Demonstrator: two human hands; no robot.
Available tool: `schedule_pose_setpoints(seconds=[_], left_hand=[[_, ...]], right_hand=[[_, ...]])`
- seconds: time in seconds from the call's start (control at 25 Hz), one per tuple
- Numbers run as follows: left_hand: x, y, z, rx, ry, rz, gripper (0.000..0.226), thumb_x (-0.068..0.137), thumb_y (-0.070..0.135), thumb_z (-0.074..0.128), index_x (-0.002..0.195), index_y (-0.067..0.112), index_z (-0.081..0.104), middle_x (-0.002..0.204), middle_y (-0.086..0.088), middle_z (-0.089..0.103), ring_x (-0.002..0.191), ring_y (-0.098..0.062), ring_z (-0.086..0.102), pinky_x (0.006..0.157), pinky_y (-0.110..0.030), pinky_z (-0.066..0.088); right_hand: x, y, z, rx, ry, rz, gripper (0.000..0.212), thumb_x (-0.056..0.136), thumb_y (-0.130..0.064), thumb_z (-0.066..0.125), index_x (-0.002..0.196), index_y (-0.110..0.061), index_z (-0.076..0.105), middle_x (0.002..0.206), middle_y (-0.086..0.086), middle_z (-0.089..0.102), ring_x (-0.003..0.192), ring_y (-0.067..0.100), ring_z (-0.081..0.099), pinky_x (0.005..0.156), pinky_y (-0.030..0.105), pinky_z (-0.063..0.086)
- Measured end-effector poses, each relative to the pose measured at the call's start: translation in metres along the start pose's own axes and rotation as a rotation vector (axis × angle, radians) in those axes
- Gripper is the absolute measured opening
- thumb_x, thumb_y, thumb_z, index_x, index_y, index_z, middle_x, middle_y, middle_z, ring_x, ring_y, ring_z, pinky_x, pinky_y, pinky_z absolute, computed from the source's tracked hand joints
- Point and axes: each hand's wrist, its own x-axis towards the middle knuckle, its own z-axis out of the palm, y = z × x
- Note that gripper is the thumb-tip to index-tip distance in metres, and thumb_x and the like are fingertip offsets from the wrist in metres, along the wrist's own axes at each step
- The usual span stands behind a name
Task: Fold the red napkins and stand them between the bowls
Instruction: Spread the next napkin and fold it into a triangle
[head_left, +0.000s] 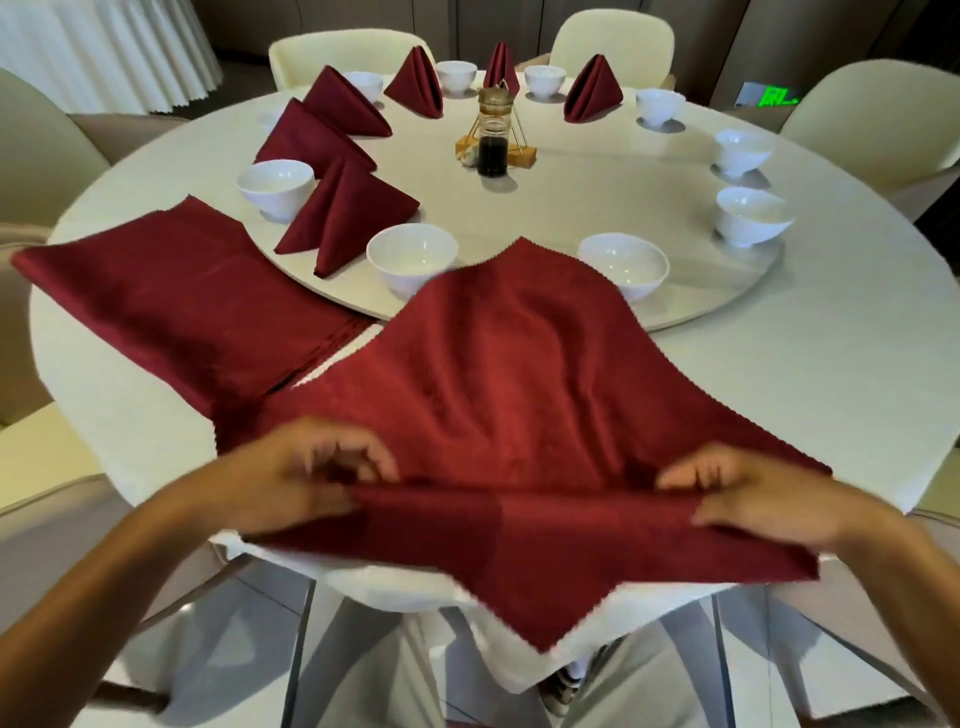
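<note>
Dark red napkin (519, 415), plain, pinked edge. Dark red stack (171, 301) at left. White bowls (413, 260). Cream table (779, 364) and chairs (872, 114). Dark brown sauce bottle (491, 148), gold stand.

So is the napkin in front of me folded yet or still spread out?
Mostly spread. The napkin lies open like a diamond on the table; both hands, left hand and right hand, pinch a first fold.

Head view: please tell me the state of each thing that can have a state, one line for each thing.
Open napkin: spread flat, near edge lifted.
Left hand: grips the napkin's near edge.
Right hand: grips the same edge.
Napkin stack: flat, unfolded.
Folded napkins: six standing between bowls.
Bowls: upright, look empty.
Sauce bottle: upright, closed, partly full.
</note>
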Motion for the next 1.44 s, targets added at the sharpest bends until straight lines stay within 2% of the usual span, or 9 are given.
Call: schedule_pose_setpoints(seconds=[0.08,0.2,0.36,0.44,0.52,0.72,0.96,1.16,1.44], left_hand=[[0.030,-0.001,-0.019,0.112,0.278,-0.044,0.028,0.077,0.026,0.079,0.100,0.036,0.066,0.093,0.004,0.071,0.088,-0.015,0.067,0.078,-0.023,0.051],[0.050,-0.003,-0.012,0.655,0.572,0.002,0.048,0.082,0.042,0.068,0.127,0.026,0.059,0.122,0.004,0.064,0.110,-0.022,0.061,0.096,-0.034,0.046],[0.033,-0.032,0.045,0.914,0.190,0.179,0.056,0.094,0.063,0.037,0.137,0.031,0.056,0.143,0.006,0.054,0.130,-0.014,0.052,0.111,-0.038,0.038],[0.026,-0.049,0.061,0.872,0.202,0.104,0.048,0.099,0.055,0.034,0.140,0.037,0.050,0.149,0.009,0.045,0.138,-0.014,0.043,0.111,-0.040,0.033],[0.024,-0.051,0.074,0.886,0.248,0.105,0.043,0.100,0.048,0.036,0.138,0.037,0.052,0.148,0.007,0.048,0.136,-0.017,0.045,0.103,-0.040,0.041],[0.039,-0.020,0.090,0.961,0.344,0.155,0.055,0.103,0.054,0.020,0.116,0.030,0.068,0.122,0.005,0.067,0.105,-0.020,0.064,0.081,-0.039,0.051],[0.121,-0.002,0.037,0.827,0.549,-0.047,0.042,0.089,0.040,0.049,0.121,0.016,0.064,0.118,-0.005,0.067,0.104,-0.031,0.060,0.087,-0.043,0.049],[0.163,-0.011,-0.003,0.838,0.700,-0.320,0.031,0.091,0.033,0.057,0.105,0.006,0.060,0.098,-0.015,0.065,0.090,-0.037,0.059,0.074,-0.043,0.048],[0.152,-0.035,-0.011,0.233,0.609,-0.263,0.016,0.088,0.028,0.071,0.100,0.031,0.061,0.094,0.012,0.064,0.089,-0.007,0.061,0.080,-0.028,0.047]], right_hand=[[0.029,-0.017,-0.021,-0.099,0.356,0.086,0.015,0.089,-0.007,0.059,0.083,-0.012,0.072,0.083,0.006,0.070,0.079,0.026,0.063,0.074,0.034,0.048],[0.060,-0.020,-0.018,-0.773,0.916,0.030,0.033,0.093,-0.036,0.050,0.114,-0.016,0.065,0.108,0.006,0.071,0.098,0.034,0.064,0.085,0.042,0.046],[0.044,0.015,0.037,-0.751,0.588,-0.033,0.058,0.095,-0.055,0.032,0.142,-0.028,0.048,0.147,-0.005,0.049,0.132,0.016,0.047,0.111,0.032,0.034],[0.038,0.048,0.053,-0.882,0.435,0.057,0.072,0.090,-0.069,-0.001,0.154,-0.039,0.013,0.161,-0.015,0.007,0.149,0.006,0.006,0.121,0.027,0.001],[0.033,0.066,0.045,-0.902,0.403,0.083,0.076,0.082,-0.073,-0.019,0.149,-0.045,0.000,0.160,-0.019,-0.006,0.147,0.000,-0.013,0.118,0.024,-0.013],[0.041,0.040,0.036,-0.766,0.568,0.031,0.073,0.091,-0.062,0.010,0.148,-0.028,0.042,0.158,-0.007,0.031,0.147,0.008,0.021,0.119,0.023,0.001],[0.135,-0.002,0.026,-0.867,0.556,0.051,0.062,0.104,-0.050,0.015,0.157,-0.020,0.007,0.165,-0.001,0.000,0.151,0.015,-0.003,0.121,0.033,-0.004],[0.180,-0.015,0.007,-0.883,0.501,0.125,0.062,0.104,-0.048,0.013,0.157,-0.018,0.002,0.165,0.000,-0.004,0.151,0.016,-0.007,0.122,0.038,-0.006],[0.192,-0.009,-0.006,-0.891,0.556,0.117,0.060,0.105,-0.047,0.014,0.157,-0.019,0.004,0.165,-0.002,-0.002,0.151,0.015,-0.007,0.122,0.037,-0.007]])
